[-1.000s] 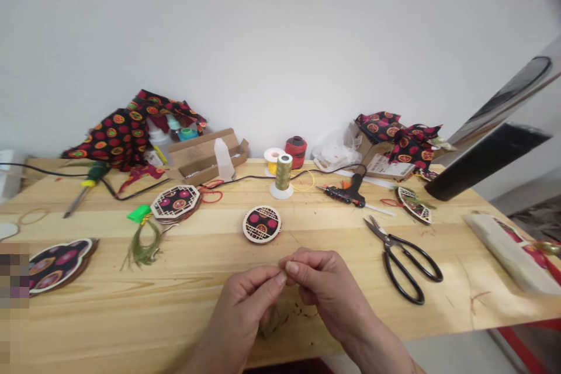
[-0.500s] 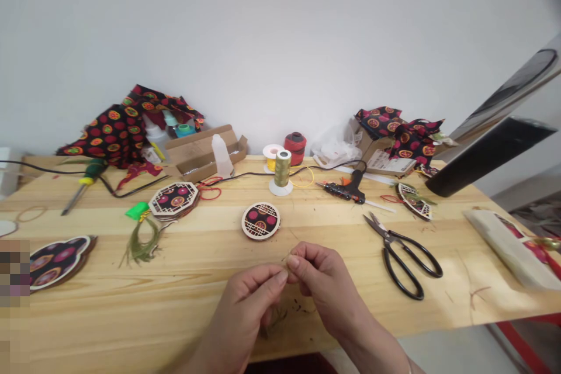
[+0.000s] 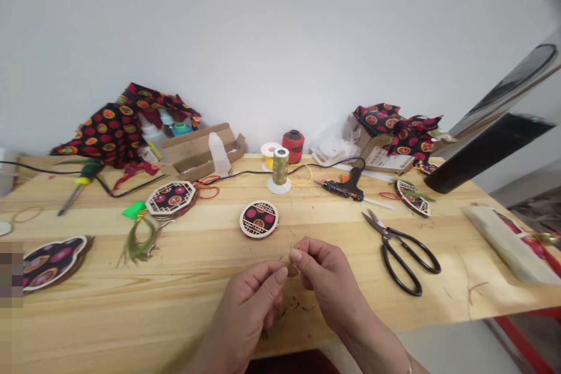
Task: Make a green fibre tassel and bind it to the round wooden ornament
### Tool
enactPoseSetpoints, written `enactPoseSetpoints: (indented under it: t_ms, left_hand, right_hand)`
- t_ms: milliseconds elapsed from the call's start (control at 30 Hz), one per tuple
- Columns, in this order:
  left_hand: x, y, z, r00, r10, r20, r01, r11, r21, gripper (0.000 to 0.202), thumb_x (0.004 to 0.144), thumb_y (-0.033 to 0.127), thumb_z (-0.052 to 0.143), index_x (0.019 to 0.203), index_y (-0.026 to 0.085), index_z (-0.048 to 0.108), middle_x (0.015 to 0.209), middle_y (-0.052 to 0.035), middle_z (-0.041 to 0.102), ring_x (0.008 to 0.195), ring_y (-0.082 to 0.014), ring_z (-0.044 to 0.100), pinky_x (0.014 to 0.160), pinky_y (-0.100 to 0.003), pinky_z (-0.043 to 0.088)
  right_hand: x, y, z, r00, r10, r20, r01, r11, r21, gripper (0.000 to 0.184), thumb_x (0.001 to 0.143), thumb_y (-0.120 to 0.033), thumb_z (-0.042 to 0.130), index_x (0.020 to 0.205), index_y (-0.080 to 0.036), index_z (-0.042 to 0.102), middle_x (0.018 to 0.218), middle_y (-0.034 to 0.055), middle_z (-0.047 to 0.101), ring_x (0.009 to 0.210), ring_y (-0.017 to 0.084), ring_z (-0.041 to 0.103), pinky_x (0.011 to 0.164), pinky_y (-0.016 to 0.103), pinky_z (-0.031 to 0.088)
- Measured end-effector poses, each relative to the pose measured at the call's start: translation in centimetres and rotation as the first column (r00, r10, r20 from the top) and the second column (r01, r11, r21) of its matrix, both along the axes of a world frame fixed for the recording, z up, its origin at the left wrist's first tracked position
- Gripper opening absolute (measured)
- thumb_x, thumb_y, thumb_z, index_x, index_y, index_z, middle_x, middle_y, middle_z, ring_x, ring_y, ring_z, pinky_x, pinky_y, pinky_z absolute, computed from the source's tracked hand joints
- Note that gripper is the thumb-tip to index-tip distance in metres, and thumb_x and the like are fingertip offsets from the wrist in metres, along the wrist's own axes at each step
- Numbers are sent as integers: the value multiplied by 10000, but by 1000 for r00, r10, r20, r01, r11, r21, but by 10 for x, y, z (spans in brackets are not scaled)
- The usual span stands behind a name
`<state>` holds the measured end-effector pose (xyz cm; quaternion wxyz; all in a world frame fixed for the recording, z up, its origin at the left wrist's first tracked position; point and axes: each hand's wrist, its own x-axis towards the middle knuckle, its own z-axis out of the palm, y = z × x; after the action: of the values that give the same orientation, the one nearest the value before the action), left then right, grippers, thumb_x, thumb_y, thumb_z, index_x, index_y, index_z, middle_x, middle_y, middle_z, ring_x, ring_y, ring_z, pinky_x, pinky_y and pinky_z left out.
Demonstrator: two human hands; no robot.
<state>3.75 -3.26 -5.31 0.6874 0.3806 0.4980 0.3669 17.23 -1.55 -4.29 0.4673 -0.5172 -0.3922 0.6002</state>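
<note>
Above the near edge of the table point(image 3: 131, 304), the left hand point(image 3: 252, 304) and right hand point(image 3: 326, 280) pinch a thin olive thread point(image 3: 290, 260) between closed fingertips, just before the round ornament point(image 3: 259, 219).

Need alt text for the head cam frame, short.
Left hand and right hand pinch thin olive thread together over a wooden table. Black scissors lie to the right, a round patterned ornament just beyond.

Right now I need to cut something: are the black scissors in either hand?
No: the black scissors lie on the table, apart from the right hand.
</note>
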Motion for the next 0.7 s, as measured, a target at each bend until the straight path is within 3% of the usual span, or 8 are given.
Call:
enactPoseSetpoints:
  t_ms: [167,400,500,600,700]
  left_hand:
    - [0,3,11,989,-117,-93,119,993,21,318,803,422,561,908,145,678,509,79,323,479,-81,256,447,-215,198]
    - [-3,2,12,972,-138,-190,159,982,100,309,822,422,526,834,171,704,497,73,302,476,-91,264,450,-218,225]
    - [-6,2,9,970,-132,-203,171,966,192,270,829,390,530,788,205,722,539,43,426,546,-113,406,543,-221,347]
    - [-8,2,9,974,-90,-206,153,938,312,198,815,340,563,827,257,742,917,-27,611,898,-191,533,818,-286,396]
    - [-8,4,9,983,40,-181,28,932,361,149,775,320,615,766,274,757,1304,-31,482,1229,-265,359,1009,-374,274]
  right_hand:
    - [1,-2,0,1000,3,19,-4,1000,22,212,713,-276,580,563,-158,488,479,-71,393,443,52,268,430,201,204]
    - [-2,-3,5,998,8,64,-12,998,60,193,716,-244,577,569,-154,490,493,-59,440,469,60,324,459,196,262]
    - [-2,-4,7,997,29,71,-35,996,88,191,728,-239,586,579,-148,509,500,-49,460,493,70,372,488,198,304]
    - [-2,-3,9,997,43,58,-50,990,128,184,724,-234,614,583,-142,540,534,-38,483,523,79,414,513,203,340]
    - [-2,-2,12,998,34,61,-47,974,220,187,749,-236,611,589,-140,609,592,-18,523,571,89,459,563,211,388]
